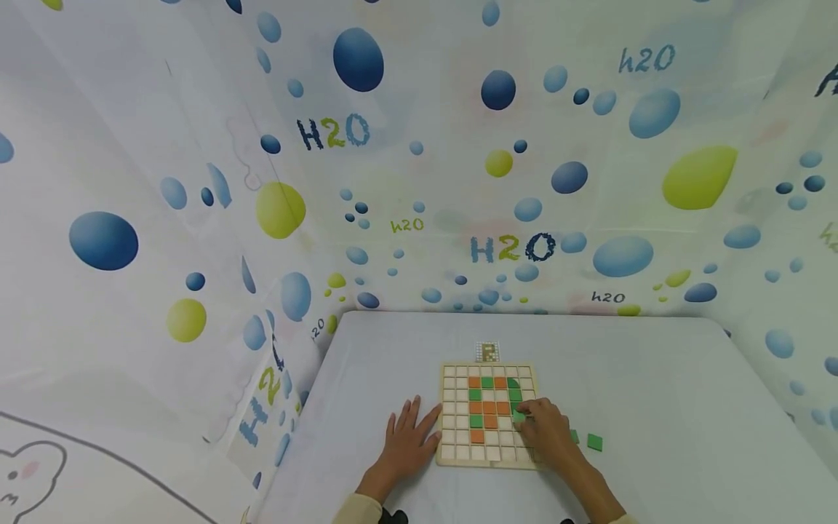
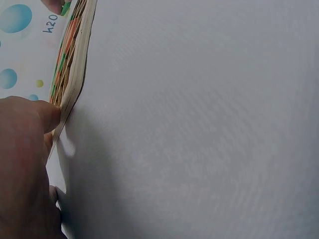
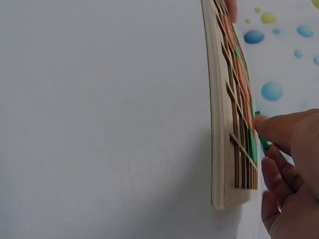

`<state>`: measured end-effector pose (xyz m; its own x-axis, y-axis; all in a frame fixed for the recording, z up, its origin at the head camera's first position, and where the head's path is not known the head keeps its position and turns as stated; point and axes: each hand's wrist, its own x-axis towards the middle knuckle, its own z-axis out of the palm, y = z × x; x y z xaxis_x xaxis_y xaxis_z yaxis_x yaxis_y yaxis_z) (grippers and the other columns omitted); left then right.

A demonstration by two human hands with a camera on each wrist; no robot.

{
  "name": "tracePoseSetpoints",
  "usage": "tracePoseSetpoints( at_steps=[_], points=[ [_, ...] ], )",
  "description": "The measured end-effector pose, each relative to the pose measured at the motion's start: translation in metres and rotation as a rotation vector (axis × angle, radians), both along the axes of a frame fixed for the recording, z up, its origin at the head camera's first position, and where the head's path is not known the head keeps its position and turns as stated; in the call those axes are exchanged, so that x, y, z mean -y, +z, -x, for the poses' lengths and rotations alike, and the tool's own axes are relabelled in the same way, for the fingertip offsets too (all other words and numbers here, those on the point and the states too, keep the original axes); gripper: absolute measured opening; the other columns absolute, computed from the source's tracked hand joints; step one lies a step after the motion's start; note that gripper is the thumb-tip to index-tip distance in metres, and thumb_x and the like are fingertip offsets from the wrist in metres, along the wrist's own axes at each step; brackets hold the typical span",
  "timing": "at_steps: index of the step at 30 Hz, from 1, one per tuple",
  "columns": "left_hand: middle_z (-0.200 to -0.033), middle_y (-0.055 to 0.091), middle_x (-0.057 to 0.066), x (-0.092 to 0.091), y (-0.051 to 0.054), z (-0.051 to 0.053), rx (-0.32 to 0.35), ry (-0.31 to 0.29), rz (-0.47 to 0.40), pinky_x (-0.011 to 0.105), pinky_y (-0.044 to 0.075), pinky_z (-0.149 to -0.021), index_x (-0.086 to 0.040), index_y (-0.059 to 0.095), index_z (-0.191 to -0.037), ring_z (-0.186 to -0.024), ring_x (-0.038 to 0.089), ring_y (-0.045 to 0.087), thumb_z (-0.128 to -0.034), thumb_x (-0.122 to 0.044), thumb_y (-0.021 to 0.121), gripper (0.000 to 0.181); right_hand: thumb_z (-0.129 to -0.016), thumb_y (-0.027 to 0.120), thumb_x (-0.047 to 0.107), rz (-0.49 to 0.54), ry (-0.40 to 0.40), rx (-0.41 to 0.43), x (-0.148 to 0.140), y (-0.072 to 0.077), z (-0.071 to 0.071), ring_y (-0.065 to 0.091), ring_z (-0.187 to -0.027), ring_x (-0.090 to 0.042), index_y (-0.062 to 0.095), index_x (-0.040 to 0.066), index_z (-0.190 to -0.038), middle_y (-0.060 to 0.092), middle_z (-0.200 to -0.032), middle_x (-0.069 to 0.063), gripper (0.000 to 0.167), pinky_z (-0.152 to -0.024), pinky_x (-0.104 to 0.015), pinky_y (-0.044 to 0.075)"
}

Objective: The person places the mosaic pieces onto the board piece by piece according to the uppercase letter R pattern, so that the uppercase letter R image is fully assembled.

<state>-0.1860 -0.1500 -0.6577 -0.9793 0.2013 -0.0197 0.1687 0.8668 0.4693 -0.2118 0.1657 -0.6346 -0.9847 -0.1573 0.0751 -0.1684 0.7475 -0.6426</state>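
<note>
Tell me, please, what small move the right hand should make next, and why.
Probably lower the green tile flat into the board: the right hand pinches it, tilted, by the board's right side, while the left hand touches the left edge, which may steady things.

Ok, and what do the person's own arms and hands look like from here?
No gloves on the left hand or the right hand. The left sleeve is plain beige and ends above the wrist; of the right sleeve only a similar beige sliver shows. A black rounded thing shows beside the left sleeve; whether it's worn, I can't tell.
</note>
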Motion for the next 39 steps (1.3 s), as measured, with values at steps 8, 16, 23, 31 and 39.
tracePoseSetpoints(
  at_steps=[8, 16, 23, 31, 39],
  points=[
    [-0.172, 0.027, 0.021, -0.002, 0.006, -0.005, 0.003, -0.003, -0.018, 0.075, 0.013, -0.122, -0.029, 0.045, -0.161, -0.159, 0.047, 0.021, -0.1099, -0.046, 0.048, 0.054, -0.091, 0.082, 0.015, -0.024, 0.118, -0.021, 0.012, 0.001, -0.013, 0.053, -0.095, -0.014, 0.070, 0.024, -0.102, 0.061, -0.101, 0.010, 0.019, -0.081, -0.041, 0.043],
    [-0.172, 0.026, 0.024, -0.006, 0.018, -0.009, 0.040, 0.006, -0.045, 0.076, 0.008, -0.122, -0.024, 0.047, -0.160, -0.159, 0.050, 0.020, -0.1092, -0.040, 0.049, 0.053, -0.093, 0.082, 0.016, -0.033, 0.137, -0.064, 0.014, -0.002, -0.012, 0.050, -0.093, -0.010, 0.069, 0.028, -0.098, 0.058, -0.099, 0.015, 0.018, -0.077, -0.034, 0.037],
    [-0.173, 0.024, 0.022, -0.006, 0.022, -0.008, 0.061, 0.002, -0.031, 0.074, 0.010, -0.123, -0.025, 0.045, -0.161, -0.160, 0.047, 0.018, -0.1095, -0.041, 0.048, 0.054, -0.093, 0.081, 0.014, -0.073, 0.125, -0.092, 0.014, -0.003, -0.011, 0.051, -0.093, -0.009, 0.071, 0.028, -0.100, 0.060, -0.101, 0.017, 0.018, -0.076, -0.033, 0.039],
    [-0.173, 0.023, 0.021, -0.005, 0.022, -0.008, 0.069, 0.003, -0.011, 0.074, 0.010, -0.123, -0.026, 0.045, -0.161, -0.160, 0.046, 0.018, -0.1096, -0.042, 0.048, 0.054, -0.092, 0.081, 0.011, -0.054, 0.139, -0.113, 0.015, 0.001, -0.011, 0.053, -0.093, -0.009, 0.072, 0.027, -0.100, 0.064, -0.103, 0.016, 0.021, -0.076, -0.033, 0.039],
    [-0.172, 0.024, 0.024, -0.005, 0.019, -0.007, 0.033, -0.001, -0.047, 0.076, 0.008, -0.122, -0.026, 0.045, -0.162, -0.159, 0.050, 0.018, -0.1097, -0.041, 0.048, 0.054, -0.092, 0.081, 0.010, -0.054, 0.143, -0.094, 0.015, 0.004, -0.009, 0.053, -0.095, -0.011, 0.071, 0.025, -0.100, 0.064, -0.104, 0.012, 0.020, -0.078, -0.036, 0.040]
  ],
)
